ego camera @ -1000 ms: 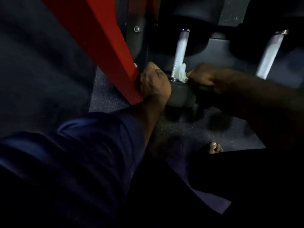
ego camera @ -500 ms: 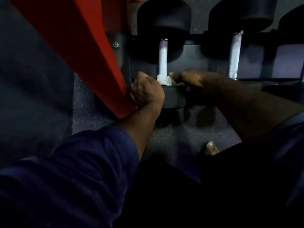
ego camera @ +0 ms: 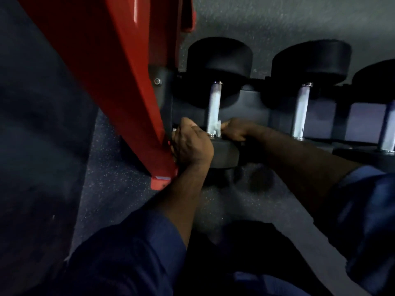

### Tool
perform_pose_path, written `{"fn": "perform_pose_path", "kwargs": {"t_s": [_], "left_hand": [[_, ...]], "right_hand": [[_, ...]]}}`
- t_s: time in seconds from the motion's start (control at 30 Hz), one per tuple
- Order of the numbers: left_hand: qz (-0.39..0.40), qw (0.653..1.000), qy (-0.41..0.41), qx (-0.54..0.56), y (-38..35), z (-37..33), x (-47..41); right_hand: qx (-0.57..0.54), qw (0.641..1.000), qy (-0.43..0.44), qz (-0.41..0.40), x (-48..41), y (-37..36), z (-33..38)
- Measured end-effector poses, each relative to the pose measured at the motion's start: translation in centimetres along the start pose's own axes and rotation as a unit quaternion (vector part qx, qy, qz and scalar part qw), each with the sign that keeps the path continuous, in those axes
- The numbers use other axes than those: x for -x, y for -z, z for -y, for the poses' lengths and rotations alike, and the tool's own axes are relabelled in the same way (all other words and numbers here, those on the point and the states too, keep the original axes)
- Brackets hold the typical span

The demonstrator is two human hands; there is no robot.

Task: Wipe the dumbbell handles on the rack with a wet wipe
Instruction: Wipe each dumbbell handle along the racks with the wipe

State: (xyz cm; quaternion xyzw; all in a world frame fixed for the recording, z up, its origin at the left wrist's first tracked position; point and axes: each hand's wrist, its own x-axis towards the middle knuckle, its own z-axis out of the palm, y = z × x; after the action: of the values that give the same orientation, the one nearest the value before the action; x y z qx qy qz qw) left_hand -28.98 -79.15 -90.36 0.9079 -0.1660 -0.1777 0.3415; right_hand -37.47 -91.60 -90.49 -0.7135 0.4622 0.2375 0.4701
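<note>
The leftmost dumbbell lies on the low rack with its silver handle [ego camera: 214,107] running away from me between two black heads. A white wet wipe [ego camera: 217,127] sits against the near end of that handle. My right hand [ego camera: 235,129] pinches the wipe there, just above the near black head [ego camera: 224,152]. My left hand [ego camera: 190,144] is curled over the left side of that near head, beside the red post. A second dumbbell handle [ego camera: 301,110] stands to the right, and a third handle [ego camera: 388,127] shows at the right edge.
A slanted red rack post [ego camera: 132,82] crowds the left hand, its foot on the speckled dark floor [ego camera: 119,189]. The dark rack shelf [ego camera: 254,103] runs behind the handles. My blue sleeves and dark trousers fill the foreground.
The view has tilted up and shows more of the far dumbbell heads. The wipe in my right hand shows less and stays at the handle's near end; my left hand keeps its place.
</note>
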Motion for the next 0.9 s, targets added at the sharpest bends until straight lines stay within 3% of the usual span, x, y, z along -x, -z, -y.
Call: {"fn": "perform_pose_path", "kwargs": {"t_s": [0.1,0.17,0.23,0.4,0.57,0.77,0.9], "left_hand": [[-0.013,1.000,-0.012,0.012,0.4,-0.5,0.4],[-0.021,1.000,-0.008,0.019,0.2,-0.1,-0.1],[-0.023,0.999,-0.003,0.038,-0.2,0.4,-0.4],[-0.031,0.997,0.004,0.067,-0.6,0.7,-0.3],[-0.019,0.997,-0.011,0.075,-0.5,0.9,-0.3],[-0.005,0.998,-0.006,0.055,-0.4,0.8,-0.6],[-0.026,0.997,-0.031,0.070,-0.3,0.7,-0.4]], "right_hand": [[-0.094,0.995,0.037,0.021,-0.4,0.1,-1.6],[-0.148,0.987,0.063,-0.025,-0.7,-0.1,-2.3],[-0.134,0.987,0.072,-0.054,-0.4,-0.5,-2.1],[-0.108,0.989,0.105,-0.011,-0.6,-0.4,-1.6],[-0.139,0.984,0.103,-0.040,1.5,1.1,-2.6],[-0.088,0.968,0.212,-0.104,2.7,0.4,-1.9],[0.046,0.945,0.296,-0.131,2.3,0.1,0.4]]}}
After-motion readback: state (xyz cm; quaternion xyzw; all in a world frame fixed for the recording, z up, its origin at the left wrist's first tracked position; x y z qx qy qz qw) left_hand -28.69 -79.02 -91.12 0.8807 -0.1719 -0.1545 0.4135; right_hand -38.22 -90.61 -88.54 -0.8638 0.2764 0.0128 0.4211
